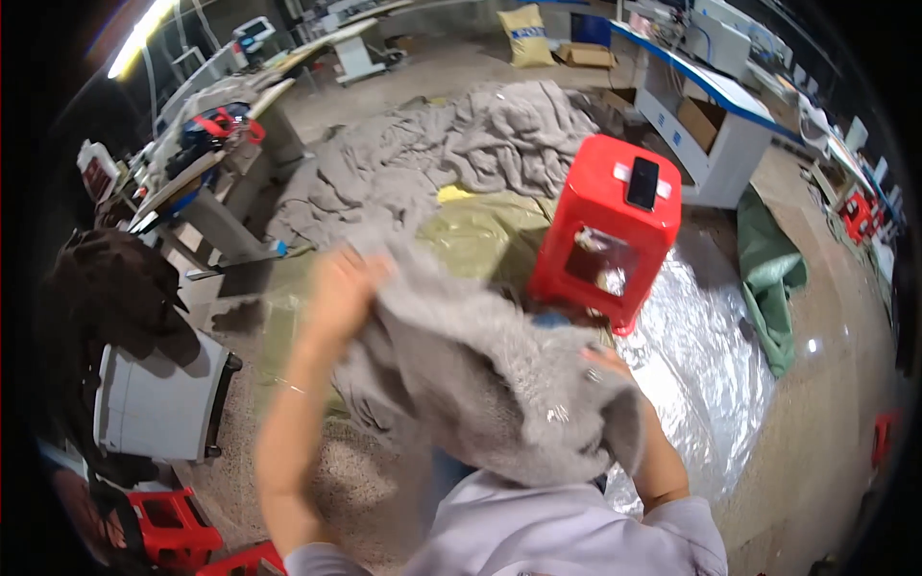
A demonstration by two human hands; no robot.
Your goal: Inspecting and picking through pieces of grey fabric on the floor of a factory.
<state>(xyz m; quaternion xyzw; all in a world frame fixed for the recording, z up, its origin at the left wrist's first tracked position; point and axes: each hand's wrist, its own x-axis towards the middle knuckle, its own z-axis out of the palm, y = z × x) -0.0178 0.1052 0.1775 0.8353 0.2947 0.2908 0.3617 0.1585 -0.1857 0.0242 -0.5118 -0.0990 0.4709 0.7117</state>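
A piece of grey, plush, fur-like fabric (pixel 461 374) is stretched between my two hands in front of my body. My left hand (pixel 348 290) is closed on its far left edge and looks smeared by motion. At the fabric's right end, my right hand (pixel 607 363) grips the edge, with most of that hand hidden under the folds. Beyond the held piece, a large heap of the same grey fabric (pixel 523 134) lies on an olive-green plastic sheet (pixel 475 230) on the floor.
A tall red plastic stool (pixel 591 187) with a black phone (pixel 642 182) on top stands just ahead right, beside shiny clear plastic sheeting (pixel 711 374). Worktables (pixel 216 216) flank both sides. A grey bin (pixel 158 403) draped with dark cloth and low red stools (pixel 173 523) sit left.
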